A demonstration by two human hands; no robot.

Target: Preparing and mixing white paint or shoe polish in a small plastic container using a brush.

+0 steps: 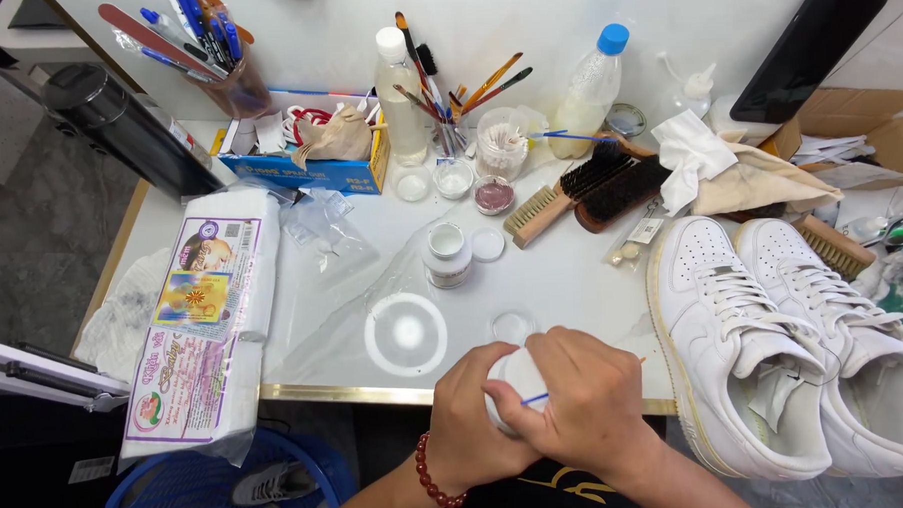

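Note:
My left hand (470,419) wraps around a small white jar (516,382) at the table's front edge. My right hand (587,399) lies over the jar and pinches a thin stick with a blue shaft (535,398); its tip is hidden between the hands. Just beyond my hands lie a clear round lid (514,325) and a white ring-shaped mark (406,334) on the white table (562,270). An open white jar (448,254) with its white cap (487,245) beside it stands further back.
A pair of white sneakers (775,343) lies at the right. Two brushes (589,189), cloths (729,169), two plastic bottles (398,96), a brush cup, small dishes, a blue box (308,169) and a pen holder (230,81) crowd the back. A wrapped white package (199,333) lies left.

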